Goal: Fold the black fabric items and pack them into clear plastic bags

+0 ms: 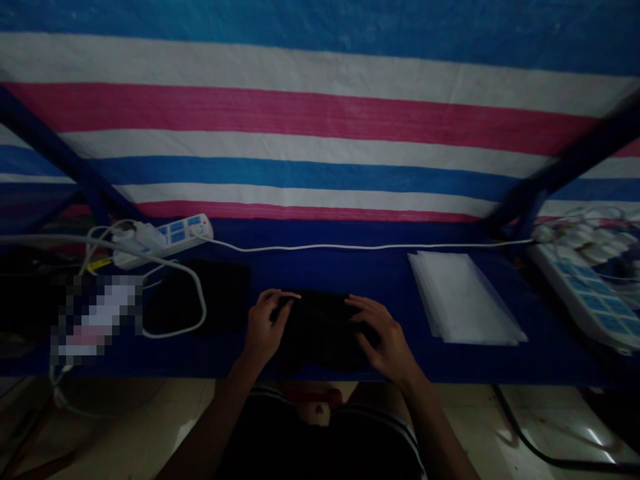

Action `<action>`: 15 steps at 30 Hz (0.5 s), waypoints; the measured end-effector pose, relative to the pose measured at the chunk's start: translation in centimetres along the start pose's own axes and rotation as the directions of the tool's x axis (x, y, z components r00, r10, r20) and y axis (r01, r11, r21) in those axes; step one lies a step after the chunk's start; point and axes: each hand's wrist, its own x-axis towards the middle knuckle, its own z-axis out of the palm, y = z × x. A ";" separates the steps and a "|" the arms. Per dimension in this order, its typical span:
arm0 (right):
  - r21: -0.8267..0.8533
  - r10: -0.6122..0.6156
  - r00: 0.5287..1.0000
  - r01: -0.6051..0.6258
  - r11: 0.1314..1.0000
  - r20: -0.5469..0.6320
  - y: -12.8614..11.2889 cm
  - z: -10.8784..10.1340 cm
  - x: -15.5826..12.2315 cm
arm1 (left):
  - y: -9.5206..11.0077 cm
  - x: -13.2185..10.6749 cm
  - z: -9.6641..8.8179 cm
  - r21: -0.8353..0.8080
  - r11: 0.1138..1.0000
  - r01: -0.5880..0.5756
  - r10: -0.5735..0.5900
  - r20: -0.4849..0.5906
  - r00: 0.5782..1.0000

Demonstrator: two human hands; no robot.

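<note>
A dark piece of black cloth (323, 333) lies on the blue table in front of me; its folds are hard to make out in the dim light. At its upper left corner, my left hand (267, 325) is closed on the edge, thumb and fingers bent around the fabric. My right hand (383, 333) grips the right side, fingers curled over the top and the thumb lower down. Another black cloth-like item (220, 300) rests to the left of my left hand, partly behind a white cable loop.
A white power strip (187, 230) with plugs and cables stands back left, near a blurred-out object (100, 320). Clear plastic sheets or bags (463, 300) lie stacked at right. Beyond them sits a larger power strip (590, 293) crowded with plugs. A striped tarp (320, 113) hangs behind the blue table (380, 267).
</note>
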 end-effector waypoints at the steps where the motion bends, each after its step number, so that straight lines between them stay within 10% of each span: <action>1: 0.001 0.022 0.999 -0.022 1.000 -0.027 0.2 0.1 0.0 | 0.0 0.0 -0.1 -0.018 1.000 0.016 -0.016 -0.004 1.000; 15: 0.162 0.461 0.851 -0.432 0.887 -0.253 0.6 0.2 0.4 | 0.5 0.0 0.5 -0.127 0.991 0.050 -0.026 0.181 0.983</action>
